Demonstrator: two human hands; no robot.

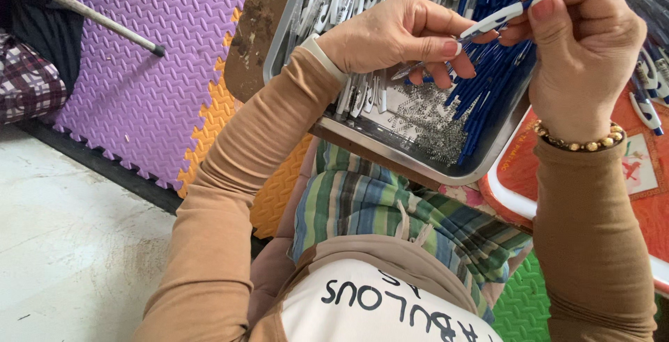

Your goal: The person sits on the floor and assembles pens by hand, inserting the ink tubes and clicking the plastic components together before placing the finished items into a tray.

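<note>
Pen [498,20], white and blue, held over a metal tray [362,143] resting across the lap. Largest first: foam floor mats [139,70] in purple and orange to the left, with a grey rod [90,14] lying across the purple one. Next, the steel tray, tilted a little toward the body, carrying a heap of blue pen barrels [488,84], a row of white clip pieces [362,94] and a scatter of tiny metal springs [425,115]. Beside it to the right, a red and white tray [519,188] with more finished pens [648,108] at its far edge.

Left hand [390,35] pinching the lower end of the pen between thumb and forefinger, other fingers curled under. Right hand [578,49] pinching the upper end, fingertips pressed together around it, beaded bracelet [578,143] on the wrist.

Best done, judging from this: keep both pinches close to the joint, line the two halves up straight before pressing or twisting, and work low over the tray so a slipped spring lands among the others, not on the mats.
</note>
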